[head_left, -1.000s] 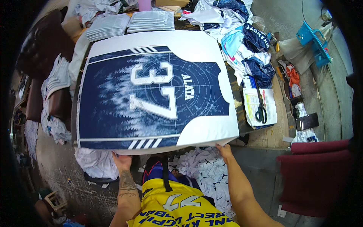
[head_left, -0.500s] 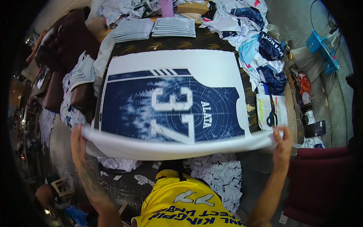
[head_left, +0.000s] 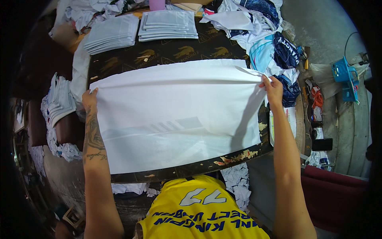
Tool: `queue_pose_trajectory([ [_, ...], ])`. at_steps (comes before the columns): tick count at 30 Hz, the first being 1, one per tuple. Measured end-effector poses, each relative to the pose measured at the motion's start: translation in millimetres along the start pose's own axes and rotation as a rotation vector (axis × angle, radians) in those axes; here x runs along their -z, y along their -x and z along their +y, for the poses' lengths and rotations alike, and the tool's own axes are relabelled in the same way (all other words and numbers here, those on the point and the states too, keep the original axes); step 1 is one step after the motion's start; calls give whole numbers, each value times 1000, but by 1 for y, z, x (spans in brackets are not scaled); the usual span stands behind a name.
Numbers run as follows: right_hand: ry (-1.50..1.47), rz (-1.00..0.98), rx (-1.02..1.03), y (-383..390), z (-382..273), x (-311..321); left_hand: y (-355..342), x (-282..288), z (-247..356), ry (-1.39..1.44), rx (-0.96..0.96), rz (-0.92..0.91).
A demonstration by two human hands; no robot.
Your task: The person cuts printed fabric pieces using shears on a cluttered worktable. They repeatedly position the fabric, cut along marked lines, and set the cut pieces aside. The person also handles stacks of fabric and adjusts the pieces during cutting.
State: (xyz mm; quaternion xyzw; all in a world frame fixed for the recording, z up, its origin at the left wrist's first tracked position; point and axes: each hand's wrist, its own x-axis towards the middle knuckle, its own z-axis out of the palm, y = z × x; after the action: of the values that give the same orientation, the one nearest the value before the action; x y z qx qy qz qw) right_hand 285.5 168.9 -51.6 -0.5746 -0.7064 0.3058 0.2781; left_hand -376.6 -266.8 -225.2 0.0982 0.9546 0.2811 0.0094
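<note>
A large white sheet (head_left: 175, 103) spreads across the dark table, its surface slightly wrinkled. A grey-blue print with slanted stripes shows faintly through its nearer part. My left hand (head_left: 90, 98) pinches the sheet's far left corner between thumb and fingers. At the far right corner, my right hand (head_left: 273, 88) grips the edge, where the sheet bunches and lifts a little. Both arms reach forward along the sheet's sides, and the right one casts a shadow on it. Whatever lies beneath the sheet is hidden.
Beyond the sheet, two stacks of folded pale pieces (head_left: 167, 26) lie on the patterned dark table (head_left: 159, 53). Navy, white and light-blue cloth (head_left: 260, 51) is heaped at the right. A blue plastic stool-like object (head_left: 345, 79) and a maroon seat (head_left: 334, 195) stand farther right. White scraps lie below the table.
Both hands have moved from the near edge to the far side, carrying the sheet's edge with them. Its white face now covers the navy numbered print that was in plain sight.
</note>
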Motion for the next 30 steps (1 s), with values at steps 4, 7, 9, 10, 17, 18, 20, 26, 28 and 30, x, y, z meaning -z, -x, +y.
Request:
queue_pose_trajectory([
  [4, 52, -4, -47, -36, 22, -50, -17, -25, 20, -75, -63, 27],
  [7, 107, 25, -115, -66, 28, -79, -32, -30, 34, 28, -79, -34],
  [9, 147, 42, -130, -86, 30, -96, -42, -30, 40, -45, -65, -17],
  [10, 186, 53, -144, -95, 30, -103, -48, -30, 43, -43, -67, -28],
  [17, 207, 14, -181, -121, 34, -127, -64, -31, 52, -95, -98, -63],
  [18, 204, 20, -183, -122, 33, -128, -67, -31, 54, -90, -109, -53],
  [20, 211, 45, -196, -125, 30, -131, -69, -31, 60, -98, -140, -62],
  [26, 168, 13, 33, -84, 34, -98, 17, -40, 107, 68, -310, 44],
  [28, 318, -58, 204, -33, 54, -64, 105, -50, 135, 177, -534, -62],
  [30, 438, -190, 42, 34, 82, -25, 227, -61, 164, 131, -598, -319],
])
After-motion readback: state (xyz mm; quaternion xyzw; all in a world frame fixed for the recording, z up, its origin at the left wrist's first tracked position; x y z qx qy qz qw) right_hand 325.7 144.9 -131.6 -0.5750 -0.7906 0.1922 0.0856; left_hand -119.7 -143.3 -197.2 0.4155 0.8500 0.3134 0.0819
